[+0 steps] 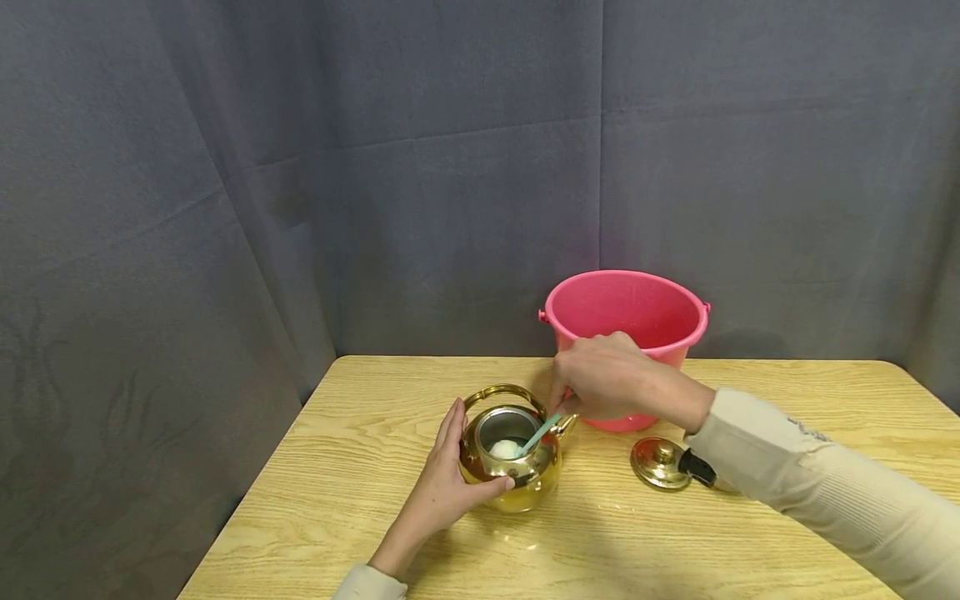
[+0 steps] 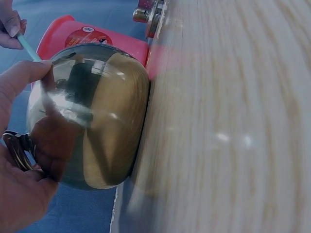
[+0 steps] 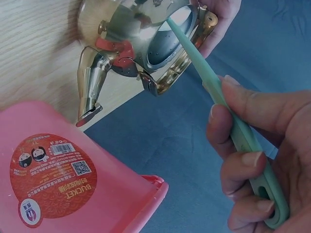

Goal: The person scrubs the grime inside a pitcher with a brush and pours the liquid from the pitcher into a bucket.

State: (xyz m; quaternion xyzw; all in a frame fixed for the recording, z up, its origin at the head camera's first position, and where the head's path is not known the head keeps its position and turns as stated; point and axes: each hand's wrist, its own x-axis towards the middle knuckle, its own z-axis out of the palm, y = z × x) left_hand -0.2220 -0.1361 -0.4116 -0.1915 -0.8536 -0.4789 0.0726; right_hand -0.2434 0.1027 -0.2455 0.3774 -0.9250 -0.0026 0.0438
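Note:
A shiny gold teakettle (image 1: pixel 517 492) stands lidless on the table, its arched handle leaning back and its spout pointing right. My left hand (image 1: pixel 450 487) holds its left side, with the thumb across the front and the fingers along the back. In my right hand (image 3: pixel 262 160) is the mint-green handle of a cleaning brush (image 3: pixel 209 77), gripped with curled fingers. The brush slants down through the kettle's round opening, where its white head (image 1: pixel 506 450) shows inside. My right hand (image 1: pixel 603 375) is above the spout, in front of the pink bucket (image 1: pixel 626 283).
Behind the kettle, the pink bucket bears a red label (image 3: pixel 53 179). A gold lid (image 1: pixel 660 462) lies to the right, beside a black-handled object (image 1: pixel 697 468) partly hidden by my right sleeve. A grey curtain (image 1: pixel 465 183) hangs behind the wood-grain table (image 1: pixel 315 517).

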